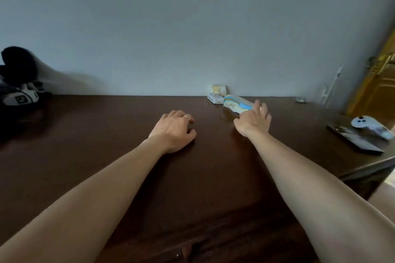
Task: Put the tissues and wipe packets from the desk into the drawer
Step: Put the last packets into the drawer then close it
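A blue, yellow and white wipe packet [236, 103] lies flat on the dark wooden desk [106, 134] near the wall. My right hand [253, 120] stretches out with fingers spread, its fingertips resting on the packet's near end without closing around it. Behind the packet a small white tissue pack [215, 98] lies flat, and a pale yellow pack [218, 89] stands against the wall. My left hand [174, 131] rests on the desk to the left, fingers curled under, holding nothing. A drawer front [192, 250] shows at the bottom edge, shut.
A black and white headset [19, 92] lies at the desk's far left. A dark tablet or phone [354, 139] with a white controller [370, 127] on it sits near the right edge. A yellow door [380, 87] stands at right.
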The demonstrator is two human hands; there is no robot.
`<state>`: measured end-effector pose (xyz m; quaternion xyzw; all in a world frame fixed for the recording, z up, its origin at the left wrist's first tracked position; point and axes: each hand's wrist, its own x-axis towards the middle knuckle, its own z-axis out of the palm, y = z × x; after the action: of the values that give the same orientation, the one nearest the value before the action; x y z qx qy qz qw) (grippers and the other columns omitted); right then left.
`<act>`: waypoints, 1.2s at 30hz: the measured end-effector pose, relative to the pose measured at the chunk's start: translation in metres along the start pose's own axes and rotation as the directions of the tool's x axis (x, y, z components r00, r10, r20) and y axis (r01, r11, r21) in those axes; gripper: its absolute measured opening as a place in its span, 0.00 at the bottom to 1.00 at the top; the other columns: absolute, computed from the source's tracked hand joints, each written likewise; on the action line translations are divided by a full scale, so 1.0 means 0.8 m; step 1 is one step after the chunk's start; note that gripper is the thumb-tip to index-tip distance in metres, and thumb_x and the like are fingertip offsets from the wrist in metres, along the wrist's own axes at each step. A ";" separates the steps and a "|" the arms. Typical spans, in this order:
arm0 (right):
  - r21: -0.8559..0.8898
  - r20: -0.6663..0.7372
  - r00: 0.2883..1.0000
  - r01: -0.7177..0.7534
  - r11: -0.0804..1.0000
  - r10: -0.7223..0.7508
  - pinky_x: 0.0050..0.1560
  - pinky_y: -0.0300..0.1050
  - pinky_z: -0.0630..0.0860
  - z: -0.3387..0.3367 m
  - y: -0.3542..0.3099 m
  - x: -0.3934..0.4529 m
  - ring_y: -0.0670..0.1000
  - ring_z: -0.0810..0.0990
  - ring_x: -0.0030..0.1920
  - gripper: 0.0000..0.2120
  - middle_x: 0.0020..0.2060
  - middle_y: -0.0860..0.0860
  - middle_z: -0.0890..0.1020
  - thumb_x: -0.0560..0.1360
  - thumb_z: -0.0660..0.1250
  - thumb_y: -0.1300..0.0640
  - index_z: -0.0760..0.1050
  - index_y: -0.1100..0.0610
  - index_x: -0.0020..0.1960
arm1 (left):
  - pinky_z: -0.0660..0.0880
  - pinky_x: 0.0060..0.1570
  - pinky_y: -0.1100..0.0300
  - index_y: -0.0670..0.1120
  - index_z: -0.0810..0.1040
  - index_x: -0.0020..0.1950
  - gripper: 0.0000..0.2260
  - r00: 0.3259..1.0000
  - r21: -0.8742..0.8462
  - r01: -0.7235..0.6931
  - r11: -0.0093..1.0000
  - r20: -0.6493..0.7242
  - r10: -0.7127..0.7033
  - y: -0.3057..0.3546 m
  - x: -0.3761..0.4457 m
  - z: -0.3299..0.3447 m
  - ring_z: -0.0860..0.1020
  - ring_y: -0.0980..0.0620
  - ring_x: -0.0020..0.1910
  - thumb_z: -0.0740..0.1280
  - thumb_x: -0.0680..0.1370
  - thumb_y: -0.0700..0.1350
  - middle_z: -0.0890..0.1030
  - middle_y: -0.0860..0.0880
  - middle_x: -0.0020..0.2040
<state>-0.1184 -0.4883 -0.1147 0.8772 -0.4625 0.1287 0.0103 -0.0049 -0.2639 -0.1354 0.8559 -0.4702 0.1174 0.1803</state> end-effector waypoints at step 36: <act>0.305 0.047 0.987 0.134 0.943 -0.156 0.69 0.63 0.68 0.054 -0.132 0.206 0.61 0.60 0.77 0.39 0.78 0.54 0.60 0.77 0.66 0.39 0.54 0.49 0.81 | 0.51 0.75 0.48 0.54 0.61 0.80 0.31 0.993 0.082 0.031 0.996 0.110 -0.040 -0.072 0.111 0.042 0.59 0.48 0.77 0.50 0.79 0.67 0.65 0.51 0.77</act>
<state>0.0655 -0.5670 -0.1071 0.9041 -0.3718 0.1657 -0.1303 0.0921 -0.3173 -0.1448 0.8760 -0.4591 0.0848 0.1212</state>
